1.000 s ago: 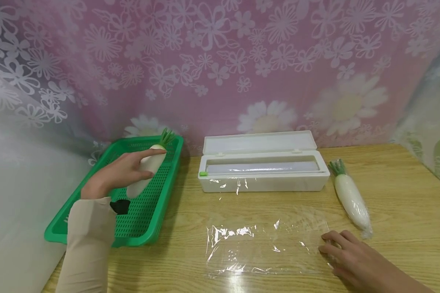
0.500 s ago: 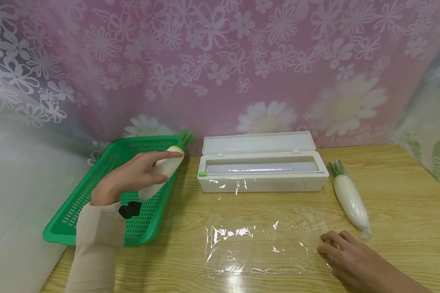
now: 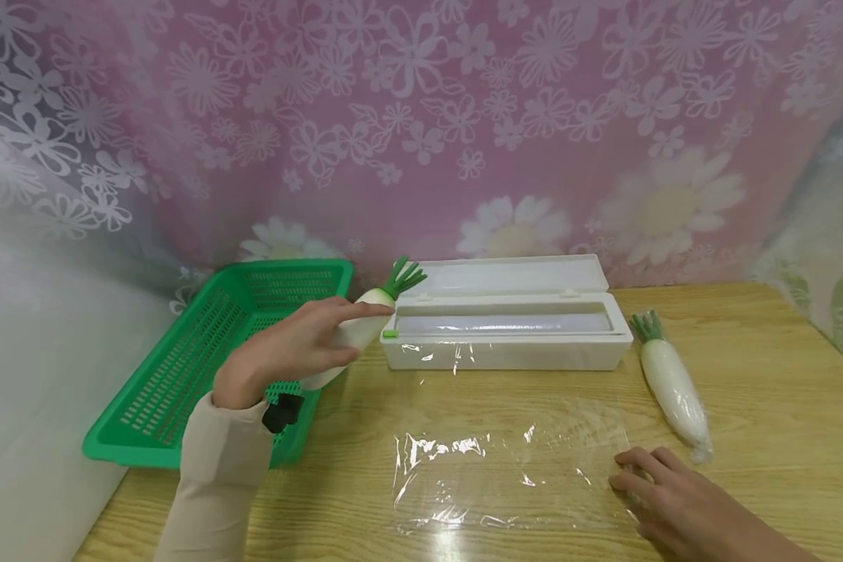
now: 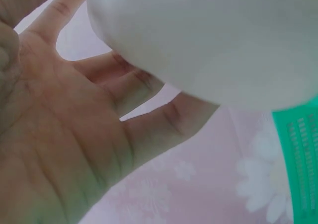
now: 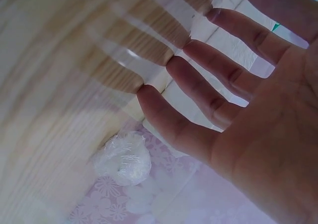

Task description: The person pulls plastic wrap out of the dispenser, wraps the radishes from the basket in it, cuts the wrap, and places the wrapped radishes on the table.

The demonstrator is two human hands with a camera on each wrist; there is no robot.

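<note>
My left hand grips a white radish with a short green leaf stub, held tilted over the green basket's right rim. The leaves overlap the left end of the cling film dispenser in the head view. Up close, the left wrist view has the radish's pale blunt end across the fingers. A clear sheet of cling film lies on the table, running out from the dispenser. At its right edge rest the fingertips of my right hand, fingers spread and lightly bent in the right wrist view.
A green plastic basket stands at the left. To the right lies another radish wrapped in film. The dispenser's lid is raised against the flowered curtain behind. Wood-grain table extends to the right.
My left hand has carried the radish out to the right, from inside the basket to above its right rim and toward the dispenser. The right hand and film stay put.
</note>
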